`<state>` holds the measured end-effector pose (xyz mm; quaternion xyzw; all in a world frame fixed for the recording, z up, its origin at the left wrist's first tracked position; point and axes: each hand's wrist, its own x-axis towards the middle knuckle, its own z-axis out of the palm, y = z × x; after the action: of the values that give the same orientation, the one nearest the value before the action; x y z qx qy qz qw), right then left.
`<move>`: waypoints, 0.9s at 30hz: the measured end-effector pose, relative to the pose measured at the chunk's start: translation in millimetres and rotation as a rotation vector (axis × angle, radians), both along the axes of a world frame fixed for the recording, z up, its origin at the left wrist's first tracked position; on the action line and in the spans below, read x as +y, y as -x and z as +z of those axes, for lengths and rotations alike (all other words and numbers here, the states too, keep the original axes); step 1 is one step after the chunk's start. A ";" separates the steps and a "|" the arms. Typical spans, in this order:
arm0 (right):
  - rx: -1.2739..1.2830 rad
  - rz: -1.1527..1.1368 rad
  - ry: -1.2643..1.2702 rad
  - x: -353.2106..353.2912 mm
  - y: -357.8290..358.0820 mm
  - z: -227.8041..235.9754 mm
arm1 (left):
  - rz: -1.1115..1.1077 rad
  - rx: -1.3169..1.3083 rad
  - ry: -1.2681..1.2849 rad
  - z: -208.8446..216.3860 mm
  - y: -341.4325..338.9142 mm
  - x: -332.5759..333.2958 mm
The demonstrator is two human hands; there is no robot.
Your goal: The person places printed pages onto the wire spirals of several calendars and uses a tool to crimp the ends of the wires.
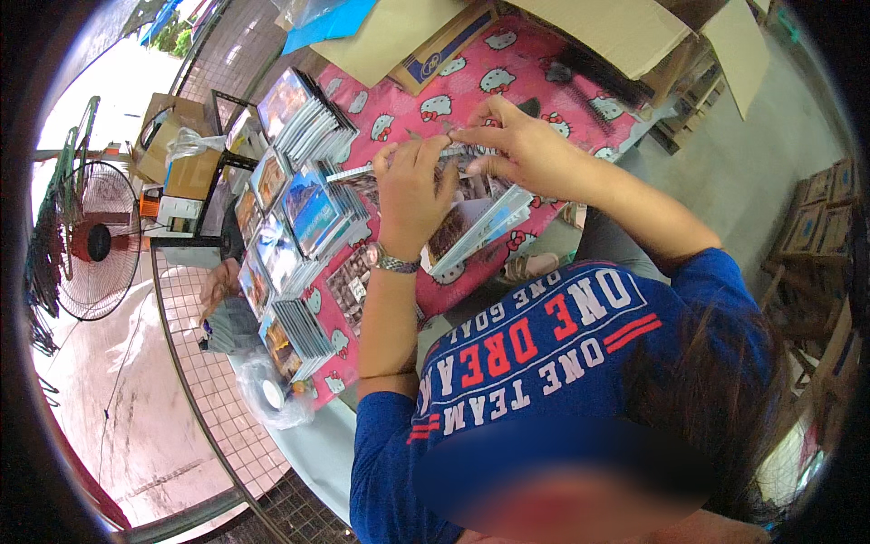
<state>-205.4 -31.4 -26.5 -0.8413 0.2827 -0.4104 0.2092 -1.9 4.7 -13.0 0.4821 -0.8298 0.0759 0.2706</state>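
Note:
My left hand (412, 195), with a watch on its wrist, is closed around a thin picture-printed panel with a pale edge (349, 173). Opposite it, my right hand (535, 152) has its thumb and forefinger curled together near the panel's far edge; what lies between those fingertips is too small to make out. Below both hands, a fanned pile of pale-edged picture panels (485, 231) rests on the table. Near my left wrist lies a flat grey printed sheet (349, 283), partly covered by the arm.
Several stacks of picture panels (317, 213) stand at the table's left on a pink patterned cloth (390, 100). Cardboard boxes (444, 50) occupy the far side. A black fan (98, 243) and clear plastic wrap (272, 392) are at the left. A dark brush-like object (584, 91) lies far right.

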 end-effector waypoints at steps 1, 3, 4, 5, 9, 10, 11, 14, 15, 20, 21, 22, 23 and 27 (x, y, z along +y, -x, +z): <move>0.041 -0.016 -0.015 2.4 -0.3 1.3 | 0.001 -0.014 0.022 0.7 4.9 2.0; 0.127 -0.057 -0.050 6.1 0.7 3.5 | 0.010 -0.041 0.025 -1.1 8.9 3.1; 0.146 -0.044 -0.105 6.0 1.7 7.9 | 0.021 -0.056 0.008 -3.2 7.5 2.5; 0.161 -0.028 -0.161 5.9 2.0 15.0 | 0.035 -0.076 -0.010 -2.9 6.1 3.2; 0.160 -0.030 0.182 13.7 -1.6 19.1 | 0.028 -0.058 -0.051 5.0 4.8 14.4; 0.205 -0.026 0.128 12.4 -2.7 22.9 | 0.031 -0.036 -0.056 5.5 4.3 16.9; 0.252 -0.021 0.072 10.7 -4.4 27.8 | 0.036 -0.013 -0.062 4.6 3.0 18.9; 0.092 0.323 -0.584 -18.5 -6.0 22.0 | 0.026 -0.034 -0.065 4.4 -2.8 25.4; -0.017 0.482 -0.882 -41.6 -2.9 16.4 | 0.024 -0.012 -0.076 2.9 -4.4 25.4; 0.631 -0.467 -0.473 -133.5 -18.5 -147.1 | 0.078 -0.075 -0.081 2.7 -2.9 23.6; 0.731 -0.591 -0.393 -111.8 -26.1 -158.1 | 0.150 -0.096 -0.050 3.5 -4.8 28.1; 0.730 -0.602 -0.343 -122.8 -18.5 -178.1 | 0.192 -0.119 -0.017 6.8 1.5 28.2; 0.735 -0.587 -0.291 -126.0 -19.2 -176.9 | 0.208 -0.099 -0.017 5.5 0.1 31.9; 0.655 -0.176 -0.452 -134.8 -20.0 -107.9 | 0.146 0.071 -0.024 -3.1 -8.3 27.7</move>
<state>-185.4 -166.3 -134.4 -0.8330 0.4883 -0.0648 0.2518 6.4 32.4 -16.1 0.5468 -0.7833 0.0680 0.2879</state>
